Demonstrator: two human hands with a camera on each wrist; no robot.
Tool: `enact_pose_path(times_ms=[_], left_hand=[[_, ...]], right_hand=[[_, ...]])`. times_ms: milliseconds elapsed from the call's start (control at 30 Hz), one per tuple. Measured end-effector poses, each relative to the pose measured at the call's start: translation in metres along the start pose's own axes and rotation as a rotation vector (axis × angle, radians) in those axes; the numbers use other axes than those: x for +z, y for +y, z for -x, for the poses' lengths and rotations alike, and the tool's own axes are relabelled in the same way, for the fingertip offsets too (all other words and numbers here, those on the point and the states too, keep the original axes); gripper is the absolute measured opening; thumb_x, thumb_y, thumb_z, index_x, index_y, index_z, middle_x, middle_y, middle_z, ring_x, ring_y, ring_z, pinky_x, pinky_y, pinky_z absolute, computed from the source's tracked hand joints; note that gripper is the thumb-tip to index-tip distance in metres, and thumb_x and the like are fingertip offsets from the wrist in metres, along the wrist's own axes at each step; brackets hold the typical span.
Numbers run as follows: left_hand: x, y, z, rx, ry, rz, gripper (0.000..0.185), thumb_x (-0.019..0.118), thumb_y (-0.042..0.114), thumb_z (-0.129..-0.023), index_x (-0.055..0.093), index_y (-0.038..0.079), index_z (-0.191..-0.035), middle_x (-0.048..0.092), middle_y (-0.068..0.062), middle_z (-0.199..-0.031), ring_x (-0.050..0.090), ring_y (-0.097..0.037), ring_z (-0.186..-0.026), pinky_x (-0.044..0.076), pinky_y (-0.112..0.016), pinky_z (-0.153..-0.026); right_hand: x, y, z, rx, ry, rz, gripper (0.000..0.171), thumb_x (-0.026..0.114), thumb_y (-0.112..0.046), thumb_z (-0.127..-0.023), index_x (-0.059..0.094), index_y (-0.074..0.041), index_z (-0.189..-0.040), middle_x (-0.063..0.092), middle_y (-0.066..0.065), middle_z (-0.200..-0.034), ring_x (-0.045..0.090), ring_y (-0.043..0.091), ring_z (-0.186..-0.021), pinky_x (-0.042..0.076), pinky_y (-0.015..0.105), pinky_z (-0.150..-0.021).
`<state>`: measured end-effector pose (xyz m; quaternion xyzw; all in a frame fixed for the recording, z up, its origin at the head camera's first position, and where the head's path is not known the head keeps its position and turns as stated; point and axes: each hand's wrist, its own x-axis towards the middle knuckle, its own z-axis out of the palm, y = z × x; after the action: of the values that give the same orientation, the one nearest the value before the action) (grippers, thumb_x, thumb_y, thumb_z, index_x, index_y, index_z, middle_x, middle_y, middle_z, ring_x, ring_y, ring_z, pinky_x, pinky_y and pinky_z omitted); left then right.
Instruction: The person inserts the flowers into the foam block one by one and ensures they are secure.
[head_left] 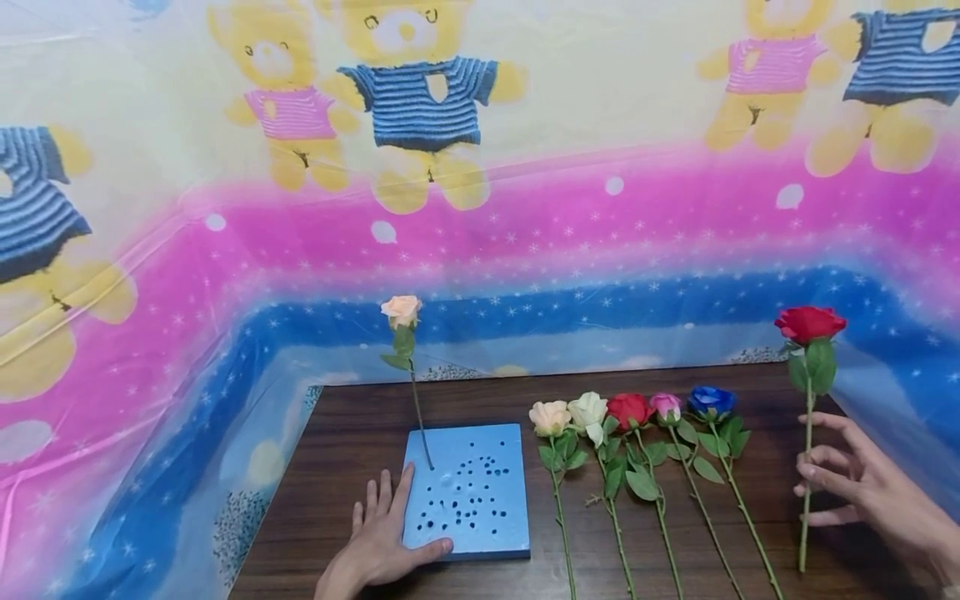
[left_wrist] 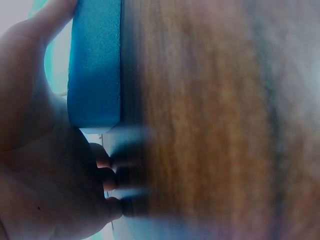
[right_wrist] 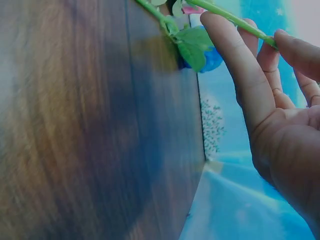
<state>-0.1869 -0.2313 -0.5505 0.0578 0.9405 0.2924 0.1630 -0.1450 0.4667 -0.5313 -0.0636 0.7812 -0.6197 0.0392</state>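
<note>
While the right hand (head_left: 862, 483) pinches an upright red rose (head_left: 808, 325), the left hand (head_left: 382, 533), fingers flat, apparently steadies the foam block (head_left: 480, 467) bearing one peach rose (head_left: 402, 310); five roses (head_left: 628, 410) lie between, on the table (head_left: 352, 425).

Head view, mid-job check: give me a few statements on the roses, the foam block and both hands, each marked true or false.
1. The right hand holds the red rose upright by its stem. True.
2. Two roses stand in the blue foam block. False: only the peach rose stands in it.
3. The left hand rests on the block's near left corner. True.
4. Three roses lie flat on the wooden table. False: five lie there, in a row right of the block, among them a blue rose.
5. The held red rose's stem is already in a hole of the block. False: it is far to the right of the block, past the lying roses.
</note>
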Motion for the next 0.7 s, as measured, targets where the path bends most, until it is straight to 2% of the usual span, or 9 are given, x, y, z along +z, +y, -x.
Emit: enact_pose_path(times_ms=[100, 333, 500, 700], left_hand=[[0.0, -0.001, -0.001, -0.002, -0.001, 0.001, 0.134, 0.081, 0.076, -0.088, 0.004, 0.02, -0.182, -0.004, -0.037, -0.181, -0.01, -0.061, -0.166, -0.004, -0.085, -0.125], [0.0, -0.002, -0.002, 0.002, 0.003, 0.009, 0.134, 0.082, 0.076, -0.088, 0.004, 0.02, -0.182, -0.004, -0.037, -0.181, -0.01, -0.061, -0.166, -0.004, -0.085, -0.125], [0.001, -0.002, -0.002, -0.006, -0.007, 0.011, 0.135, 0.081, 0.077, -0.088, 0.004, 0.02, -0.182, -0.005, -0.037, -0.181, -0.01, -0.061, -0.165, -0.004, -0.085, -0.125], [0.001, -0.002, -0.002, -0.009, -0.002, 0.008, 0.134, 0.081, 0.077, -0.088, 0.005, 0.018, -0.182, -0.004, -0.038, -0.18, -0.01, -0.062, -0.165, -0.004, -0.085, -0.125]], right_hand=[[0.003, -0.004, -0.005, -0.034, -0.021, -0.028, 0.066, 0.051, -0.004, -0.118, 0.025, -0.036, -0.169, 0.071, 0.007, -0.112, 0.078, 0.036, -0.099, 0.064, 0.07, -0.071], [0.009, -0.01, -0.019, -0.216, -0.099, -0.141, 0.072, 0.044, 0.014, -0.114, 0.025, -0.025, -0.171, 0.068, 0.005, -0.115, 0.079, 0.028, -0.098, 0.062, 0.072, -0.07], [0.014, -0.014, -0.026, -0.234, -0.109, -0.166, 0.073, 0.045, 0.016, -0.113, 0.023, -0.022, -0.172, 0.067, 0.008, -0.114, 0.079, 0.029, -0.098, 0.061, 0.073, -0.07], [0.022, -0.022, -0.038, -0.232, -0.077, -0.136, 0.077, 0.051, 0.016, -0.111, 0.021, -0.018, -0.174, 0.06, 0.01, -0.114, 0.079, 0.03, -0.1, 0.061, 0.073, -0.07]])
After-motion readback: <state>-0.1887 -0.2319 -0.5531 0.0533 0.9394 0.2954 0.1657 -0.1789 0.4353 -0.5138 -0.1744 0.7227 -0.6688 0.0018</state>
